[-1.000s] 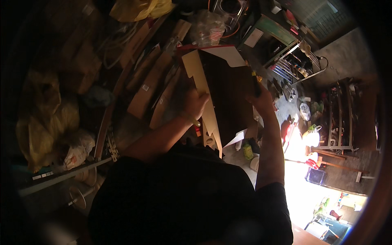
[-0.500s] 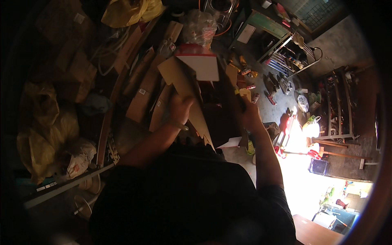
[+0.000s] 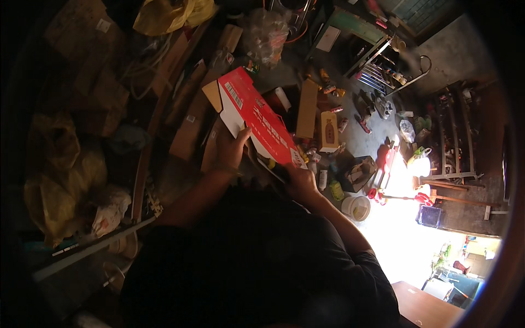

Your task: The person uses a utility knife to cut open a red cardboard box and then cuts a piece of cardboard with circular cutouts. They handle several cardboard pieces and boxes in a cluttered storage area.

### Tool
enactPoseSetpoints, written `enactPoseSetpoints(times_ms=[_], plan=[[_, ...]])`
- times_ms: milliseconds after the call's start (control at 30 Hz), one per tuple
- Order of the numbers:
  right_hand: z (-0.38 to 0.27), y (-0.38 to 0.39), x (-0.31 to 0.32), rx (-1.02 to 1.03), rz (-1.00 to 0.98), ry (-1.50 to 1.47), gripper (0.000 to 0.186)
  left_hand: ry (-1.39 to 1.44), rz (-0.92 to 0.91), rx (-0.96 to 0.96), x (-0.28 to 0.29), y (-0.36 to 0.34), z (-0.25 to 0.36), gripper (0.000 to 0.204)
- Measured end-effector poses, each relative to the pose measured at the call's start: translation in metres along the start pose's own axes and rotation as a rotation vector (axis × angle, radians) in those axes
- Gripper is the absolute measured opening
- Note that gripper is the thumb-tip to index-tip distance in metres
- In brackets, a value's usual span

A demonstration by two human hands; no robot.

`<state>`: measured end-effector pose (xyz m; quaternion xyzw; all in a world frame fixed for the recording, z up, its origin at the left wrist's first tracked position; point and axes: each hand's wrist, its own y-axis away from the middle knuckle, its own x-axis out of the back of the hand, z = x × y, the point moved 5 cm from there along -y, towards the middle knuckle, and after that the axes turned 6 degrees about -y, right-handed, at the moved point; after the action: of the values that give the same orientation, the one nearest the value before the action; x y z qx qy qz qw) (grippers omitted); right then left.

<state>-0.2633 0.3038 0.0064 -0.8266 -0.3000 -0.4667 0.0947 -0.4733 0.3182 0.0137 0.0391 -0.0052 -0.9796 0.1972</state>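
I hold a flattened red and white cardboard box (image 3: 254,119) slanted in front of me, its brown flap at the upper left. My left hand (image 3: 229,148) grips its lower left edge. My right hand (image 3: 298,177) grips its lower right corner. Flat brown cardboard pieces (image 3: 188,126) lie stacked on the floor just beyond my left hand.
A yellow bag (image 3: 169,12) lies at the top, crumpled yellow and white sacks (image 3: 60,180) at the left. Small boxes (image 3: 328,130), bottles and a white bucket (image 3: 355,208) litter the floor at right. A metal rack (image 3: 383,68) and wooden shelves (image 3: 454,136) stand beyond. A pale pole (image 3: 90,249) crosses lower left.
The box has turned from showing its brown inner side to showing its red printed face, and it has swung lower and slanted. Both hands have shifted down with it.
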Motion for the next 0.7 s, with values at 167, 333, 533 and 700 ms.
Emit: enactPoseSetpoints(times_ms=[167, 333, 533, 700], plan=[[0.0, 0.003, 0.0, 0.037, 0.035, -0.023, 0.036, 0.094, -0.068, 0.012, -0.005, 0.001, -0.007, 0.047], [-0.009, 0.013, 0.002, 0.065, -0.027, -0.009, 0.032, -0.051, -0.037, 0.258, 0.008, 0.006, -0.06, 0.039], [0.017, 0.039, 0.017, 0.1, 0.033, -0.068, 0.032, 0.027, 0.04, 0.392, -0.009, 0.023, -0.082, 0.03], [0.096, 0.082, 0.076, -0.228, 0.335, -0.349, 0.031, 0.122, 0.116, 0.477, -0.033, 0.03, -0.058, 0.029]])
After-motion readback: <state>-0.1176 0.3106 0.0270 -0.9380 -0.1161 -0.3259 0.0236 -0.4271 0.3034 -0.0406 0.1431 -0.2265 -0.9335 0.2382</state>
